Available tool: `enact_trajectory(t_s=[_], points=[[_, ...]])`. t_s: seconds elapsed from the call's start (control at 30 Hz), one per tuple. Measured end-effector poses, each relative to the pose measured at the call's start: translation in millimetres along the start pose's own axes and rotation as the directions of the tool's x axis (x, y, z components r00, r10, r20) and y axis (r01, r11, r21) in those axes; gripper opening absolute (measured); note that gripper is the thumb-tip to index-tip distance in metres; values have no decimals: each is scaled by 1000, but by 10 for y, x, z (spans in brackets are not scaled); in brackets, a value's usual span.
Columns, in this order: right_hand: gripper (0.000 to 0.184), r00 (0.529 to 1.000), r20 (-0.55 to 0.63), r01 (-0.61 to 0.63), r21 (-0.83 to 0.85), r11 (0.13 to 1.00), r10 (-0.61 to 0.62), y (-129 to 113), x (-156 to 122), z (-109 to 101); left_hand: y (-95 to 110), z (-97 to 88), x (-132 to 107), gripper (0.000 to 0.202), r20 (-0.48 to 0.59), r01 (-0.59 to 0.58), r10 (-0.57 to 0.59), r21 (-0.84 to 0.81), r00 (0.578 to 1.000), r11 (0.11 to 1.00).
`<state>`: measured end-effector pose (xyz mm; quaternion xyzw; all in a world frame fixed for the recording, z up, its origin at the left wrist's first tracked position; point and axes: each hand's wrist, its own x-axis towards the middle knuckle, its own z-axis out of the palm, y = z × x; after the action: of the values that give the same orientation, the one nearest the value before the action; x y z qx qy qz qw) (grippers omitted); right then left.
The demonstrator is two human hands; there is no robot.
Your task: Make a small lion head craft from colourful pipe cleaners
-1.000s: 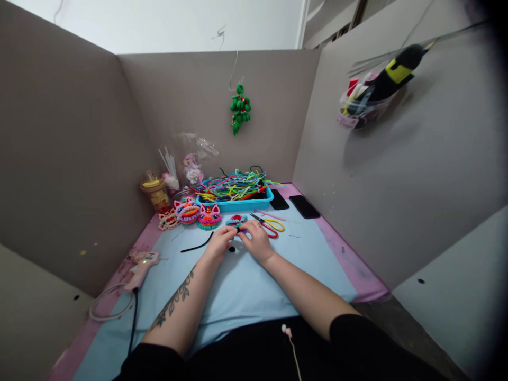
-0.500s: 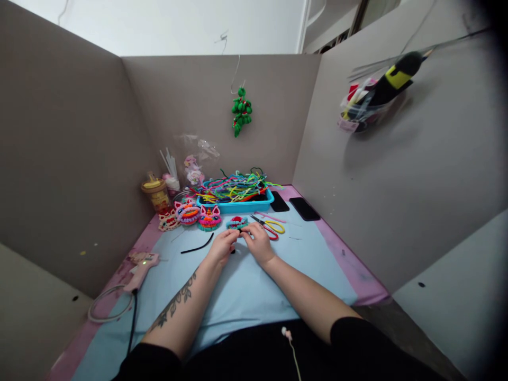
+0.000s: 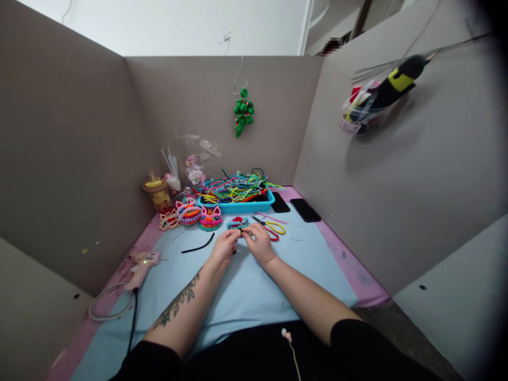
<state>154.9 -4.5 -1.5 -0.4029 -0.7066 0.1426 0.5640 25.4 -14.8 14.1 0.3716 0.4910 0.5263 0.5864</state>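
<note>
Two hands, head view: left hand (image 3: pixel 224 246) and right hand (image 3: pixel 259 245) nearly meeting over the worktop (image 3: pixel 286 280).
Fingers: both sets clamped on the black piece (image 3: pixel 240 232).
Black piece: between the hands, on the near side of the turquoise piece (image 3: pixel 237 223).
Black strip (image 3: pixel 198 247): on worktop, left of hands.
Scissors (image 3: pixel 273 228): just beside right hand, handles spread.
</note>
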Motion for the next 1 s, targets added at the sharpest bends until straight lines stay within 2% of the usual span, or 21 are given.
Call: enact_trajectory(t_s=[0.17,0.33,0.43,0.5,0.6,0.67,0.73,0.83,1.0], points=[[12,990,-3,-142,105,984,143,-4,33,-22,7,-3,-12,41,-7,-30,30,-1,1000,1000],[8,986,32,-163,122,979,161,-16,20,2,-41,-9,4,45,-25,-45,46,30,999,999],[9,984,43,-178,114,978,174,-23,24,-4,-50,-39,37,41,10,-132,132,100,991,986],[9,980,84,-188,117,975,179,-22,32,-23,-28,-65,52,37,48,-238,234,159,971,958],[10,970,164,-202,126,971,181,-11,43,-56,36,-95,46,24,121,-391,372,321,920,863],[10,964,190,-212,120,970,187,2,49,-69,78,-102,28,18,166,-428,396,433,903,794],[10,959,191,-233,120,965,208,20,54,-66,102,-100,12,16,181,-429,392,483,902,763],[11,947,172,-302,178,937,272,54,59,-26,93,-91,14,16,168,-416,383,444,909,793],[22,900,219,-436,399,807,378,63,45,65,18,-82,60,20,69,-373,370,283,927,883]])
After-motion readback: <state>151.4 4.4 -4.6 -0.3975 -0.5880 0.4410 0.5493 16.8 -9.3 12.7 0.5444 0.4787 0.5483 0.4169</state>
